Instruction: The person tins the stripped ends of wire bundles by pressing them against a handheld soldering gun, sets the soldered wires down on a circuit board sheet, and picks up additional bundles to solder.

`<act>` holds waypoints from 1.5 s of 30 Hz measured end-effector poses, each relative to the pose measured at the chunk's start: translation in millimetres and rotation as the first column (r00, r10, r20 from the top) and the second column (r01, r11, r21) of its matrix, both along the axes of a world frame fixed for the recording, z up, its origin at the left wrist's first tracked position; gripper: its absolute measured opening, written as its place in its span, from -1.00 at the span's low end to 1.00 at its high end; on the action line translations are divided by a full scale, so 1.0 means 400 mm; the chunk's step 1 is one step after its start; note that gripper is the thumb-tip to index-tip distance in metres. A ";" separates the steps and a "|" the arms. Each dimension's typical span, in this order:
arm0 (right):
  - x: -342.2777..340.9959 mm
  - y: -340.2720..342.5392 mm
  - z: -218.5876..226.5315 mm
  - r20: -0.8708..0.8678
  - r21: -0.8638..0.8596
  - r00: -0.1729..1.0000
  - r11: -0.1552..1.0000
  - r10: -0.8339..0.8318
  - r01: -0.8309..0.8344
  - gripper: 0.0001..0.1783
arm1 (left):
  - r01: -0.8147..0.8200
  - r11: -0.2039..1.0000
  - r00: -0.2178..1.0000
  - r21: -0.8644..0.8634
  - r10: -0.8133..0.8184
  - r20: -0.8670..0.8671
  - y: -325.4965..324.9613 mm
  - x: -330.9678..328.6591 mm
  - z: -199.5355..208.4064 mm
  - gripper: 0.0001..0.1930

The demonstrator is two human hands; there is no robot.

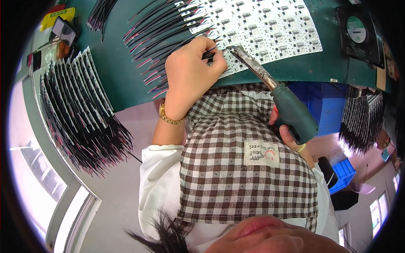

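A white circuit board panel [274,31], covered in rows of small parts, lies on the green work table. Dark wires [154,42] with some red strands fan out from its left side. My left hand [190,71] is closed at the panel's near left part, thumb and forefinger pinching a thin wire [209,51] against the board edge. My right hand [287,135] grips the dark green handle of a soldering iron [295,110]. The iron's metal tip reaches the board right beside my left fingertips. Most of my right fingers are hidden behind the handle.
Several wired boards [80,97] hang over the table's left edge, and more wired boards [363,120] are at the right. A loose wire bundle [101,17] lies at the far left. A black fan [358,31] stands far right, above a blue crate [325,105].
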State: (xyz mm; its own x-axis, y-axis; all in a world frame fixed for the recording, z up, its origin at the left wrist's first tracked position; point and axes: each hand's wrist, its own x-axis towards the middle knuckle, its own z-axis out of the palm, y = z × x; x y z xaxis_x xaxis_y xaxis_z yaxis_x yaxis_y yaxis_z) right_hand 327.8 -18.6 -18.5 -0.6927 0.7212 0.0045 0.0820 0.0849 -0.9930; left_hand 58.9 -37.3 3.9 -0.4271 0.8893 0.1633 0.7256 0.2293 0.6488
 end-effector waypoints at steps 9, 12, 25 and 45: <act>0.003 0.010 0.003 0.142 0.088 0.987 0.992 0.080 -0.093 -0.71 | -0.010 0.997 1.000 -0.082 0.012 0.022 0.009 0.003 0.014 -0.89; 0.002 0.009 -0.003 0.159 0.179 0.985 0.980 0.060 -0.089 -0.64 | -0.011 0.999 1.000 -0.047 0.011 0.015 0.008 -0.004 0.006 -0.91; 0.004 -0.011 0.006 -0.130 -0.334 0.990 0.942 -0.058 0.012 -0.48 | 0.012 0.988 0.995 -0.151 0.003 0.100 0.018 -0.018 0.024 -0.90; 0.019 -0.007 0.012 0.144 -0.154 0.988 0.988 0.048 -0.025 -0.85 | 0.137 0.957 0.987 -0.254 -0.112 0.111 0.029 -0.044 0.036 -0.91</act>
State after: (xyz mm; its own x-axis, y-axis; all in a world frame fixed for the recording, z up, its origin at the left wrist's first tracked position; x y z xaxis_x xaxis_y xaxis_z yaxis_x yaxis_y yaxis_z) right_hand 335.6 -21.4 -13.7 -0.7035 0.6801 -0.2064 0.2272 -0.0600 -0.9720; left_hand 41.4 -25.7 18.5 -0.3126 0.9427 -0.1168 0.6972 0.3112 0.6459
